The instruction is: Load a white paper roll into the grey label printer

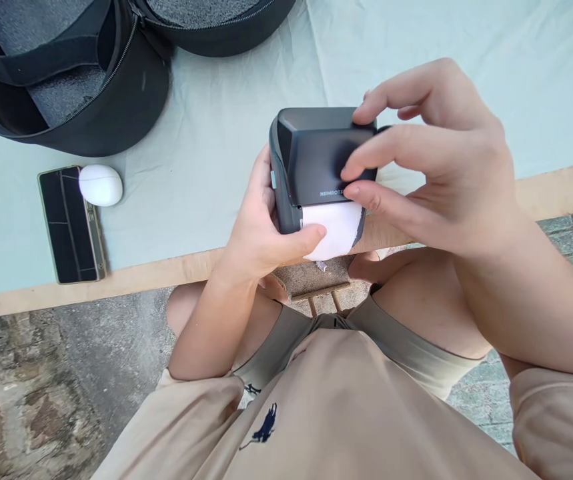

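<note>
A dark label printer (333, 150) with NIIMBOT lettering is held above the table's front edge. My left hand (266, 227) is closed around its left side, the thumb lying over a white paper label strip (333, 230) that comes out below the lid. The strip's lower end looks uneven. My right hand (441, 153) is over the printer's right side, fingers apart. Its thumb and index fingertips are close together at the lid's lower right, and another fingertip rests at the top right corner. Slight blur hides whether the lower fingertips press on the lid.
An open black zippered case (151, 100) with grey foam lining stands at the upper left of the pale cloth-covered table (206, 160). Left of the printer lies a smartphone (63, 227), with a white earbud case (101, 185) against its top corner. The wooden table edge (166, 270) runs before my lap.
</note>
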Demonstrator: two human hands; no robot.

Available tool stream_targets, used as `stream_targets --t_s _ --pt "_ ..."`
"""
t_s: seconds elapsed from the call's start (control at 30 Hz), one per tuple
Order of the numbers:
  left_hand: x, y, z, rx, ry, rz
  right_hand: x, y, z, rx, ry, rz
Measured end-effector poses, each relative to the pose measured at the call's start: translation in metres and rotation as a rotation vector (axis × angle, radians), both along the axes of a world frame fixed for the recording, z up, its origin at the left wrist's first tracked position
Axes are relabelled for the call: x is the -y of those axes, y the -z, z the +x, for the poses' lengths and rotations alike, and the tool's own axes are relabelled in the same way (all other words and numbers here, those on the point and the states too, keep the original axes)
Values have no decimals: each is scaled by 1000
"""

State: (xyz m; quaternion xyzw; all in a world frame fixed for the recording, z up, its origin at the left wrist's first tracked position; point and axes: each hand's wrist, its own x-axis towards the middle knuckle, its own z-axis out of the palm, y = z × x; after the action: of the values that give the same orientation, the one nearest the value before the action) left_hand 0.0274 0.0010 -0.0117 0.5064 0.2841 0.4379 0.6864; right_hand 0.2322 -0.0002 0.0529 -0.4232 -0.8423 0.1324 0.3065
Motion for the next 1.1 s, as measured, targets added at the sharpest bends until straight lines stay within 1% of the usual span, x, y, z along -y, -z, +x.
stream_targets --t_s 0.1,0.23,0.33,0.5,0.67,0.8,0.87,0.93,1.03,1.1 --pt "0 -2 1 -17 -2 -12 3 -3 0 2 5 -73" --pt "1 -2 5 119 -10 -54 7 -8 0 94 16 -126" --pt "2 -4 8 128 -20 -72 8 -11 -1 103 -4 -114" --pt "5 -13 10 112 -61 -108 8 -14 -4 79 -26 -114" --pt "4 -12 11 130 -48 -52 7 -16 -6 105 -8 -117" --pt "5 -15 14 92 -100 -109 6 -17 -5 106 1 -127" --pt "6 -18 14 109 -124 -157 7 -16 -4 99 7 -139" --pt "7 -20 14 128 -150 -197 7 -14 -2 71 16 -117" --pt "7 -21 13 62 -198 -223 7 -11 1 18 25 -66" --pt "7 -21 12 14 -200 -217 6 -9 2 13 18 -66"
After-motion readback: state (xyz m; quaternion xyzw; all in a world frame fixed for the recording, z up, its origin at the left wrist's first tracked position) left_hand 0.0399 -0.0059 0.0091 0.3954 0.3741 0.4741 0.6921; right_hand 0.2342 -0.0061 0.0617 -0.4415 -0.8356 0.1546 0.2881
